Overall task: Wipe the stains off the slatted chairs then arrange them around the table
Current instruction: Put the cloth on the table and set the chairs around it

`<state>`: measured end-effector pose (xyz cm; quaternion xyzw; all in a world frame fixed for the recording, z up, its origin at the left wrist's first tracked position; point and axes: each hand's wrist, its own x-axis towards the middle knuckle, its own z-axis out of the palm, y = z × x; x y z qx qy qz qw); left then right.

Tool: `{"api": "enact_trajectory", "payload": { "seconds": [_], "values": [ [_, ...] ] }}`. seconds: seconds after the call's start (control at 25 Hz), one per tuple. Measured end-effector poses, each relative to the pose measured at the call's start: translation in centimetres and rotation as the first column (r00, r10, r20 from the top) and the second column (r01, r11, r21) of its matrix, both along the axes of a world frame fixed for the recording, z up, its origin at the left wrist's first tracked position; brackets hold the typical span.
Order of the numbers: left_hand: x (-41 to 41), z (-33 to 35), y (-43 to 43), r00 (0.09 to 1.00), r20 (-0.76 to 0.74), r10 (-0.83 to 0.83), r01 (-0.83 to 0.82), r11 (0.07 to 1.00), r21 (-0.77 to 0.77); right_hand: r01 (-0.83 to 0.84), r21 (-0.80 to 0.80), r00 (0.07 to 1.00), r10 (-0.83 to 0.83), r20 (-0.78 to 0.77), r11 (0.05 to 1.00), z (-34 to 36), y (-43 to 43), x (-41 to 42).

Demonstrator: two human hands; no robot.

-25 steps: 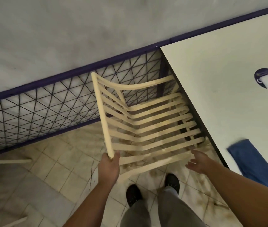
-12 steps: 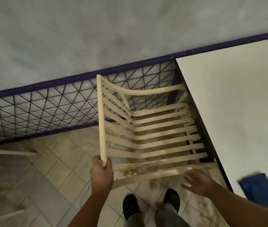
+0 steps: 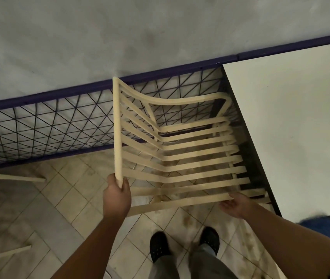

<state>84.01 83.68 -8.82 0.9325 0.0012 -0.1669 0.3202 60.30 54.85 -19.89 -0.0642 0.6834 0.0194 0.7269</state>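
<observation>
A dark wire mesh fence (image 3: 49, 133) with a purple top rail (image 3: 59, 94) stands along the edge of the stained tiled floor (image 3: 75, 198). Beyond it lies a grey concrete surface (image 3: 119, 37).

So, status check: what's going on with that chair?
Left hand grips slatted chair by side rail. Right hand open, touching nearest slat. Chair beside table edge; mesh fence beyond.

The slatted chair (image 3: 180, 158) was cream, made of long curved slats running between two side rails. Its left rail appeared raised above the rest, and a left hand (image 3: 116, 196) gripped that rail's near end. A right hand (image 3: 235, 205) touched the nearest slat. The chair's right side sat just beside the dark edge of the white table (image 3: 293, 121). A blurred blue cloth (image 3: 321, 228) lay at the table's near edge.
</observation>
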Motion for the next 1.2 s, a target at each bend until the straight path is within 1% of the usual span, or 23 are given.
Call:
{"api": "enact_trajectory", "payload": {
  "seconds": [0.16,0.44,0.6,0.72,0.8,0.84,0.88,0.92,0.96,1.0,1.04,1.08,1.12,1.2],
  "values": [
    [0.7,-0.6,0.1,1.000,0.003,-0.005,0.005,1.000,-0.004,-0.012,-0.001,1.000,0.012,-0.006,1.000,-0.9,0.2,0.4],
    [0.8,-1.0,0.4,1.000,0.014,-0.020,0.020,1.000,-0.001,-0.075,-0.039,0.997,0.074,-0.029,0.996,-0.2,0.8,0.2],
    [0.4,-1.0,0.5,0.999,0.028,-0.036,0.036,0.999,0.009,-0.014,-0.050,1.000,0.014,-0.006,0.999,0.7,0.6,-0.7],
    [0.4,-0.7,0.8,0.996,0.046,-0.078,0.075,0.995,0.062,-0.102,-0.076,0.995,0.103,0.005,0.992,2.1,1.3,-1.4],
    [0.4,-0.5,0.9,0.994,0.036,-0.104,0.101,0.991,0.092,-0.225,-0.114,0.974,0.227,0.002,0.968,2.8,2.1,-2.2],
    [0.2,-0.2,1.0,0.993,0.020,-0.113,0.110,0.988,0.104,-0.314,-0.144,0.949,0.317,-0.002,0.939,3.3,2.6,-2.4],
    [0.0,0.0,1.1,0.993,-0.007,-0.120,0.120,0.986,0.114,-0.426,-0.179,0.903,0.428,-0.029,0.887,3.8,3.2,-2.6],
    [-0.3,0.2,1.1,0.992,-0.038,-0.121,0.125,0.985,0.116,-0.565,-0.232,0.822,0.564,-0.077,0.792,4.2,3.8,-2.6],
    [-0.6,0.4,1.1,0.991,-0.068,-0.112,0.119,0.988,0.103,-0.689,-0.287,0.717,0.682,-0.144,0.665,4.2,4.3,-2.8],
    [-0.9,0.6,1.0,0.991,-0.089,-0.103,0.110,0.991,0.080,-0.768,-0.337,0.624,0.754,-0.205,0.545,4.5,4.7,-3.2],
    [-1.1,0.7,0.9,0.990,-0.100,-0.099,0.105,0.993,0.054,-0.813,-0.383,0.548,0.798,-0.250,0.438,4.6,5.1,-3.5],
    [-1.3,0.9,0.8,0.989,-0.110,-0.094,0.098,0.995,0.033,-0.832,-0.402,0.502,0.826,-0.256,0.382,4.6,5.4,-3.8],
    [-1.4,1.1,0.5,0.989,-0.117,-0.087,0.090,0.996,0.019,-0.839,-0.404,0.478,0.848,-0.229,0.364,4.9,5.6,-4.4],
    [-1.9,1.4,-0.1,0.990,-0.121,-0.076,0.076,0.997,-0.005,-0.840,-0.402,0.462,0.870,-0.174,0.366,5.9,5.9,-5.4]
  ]
}}
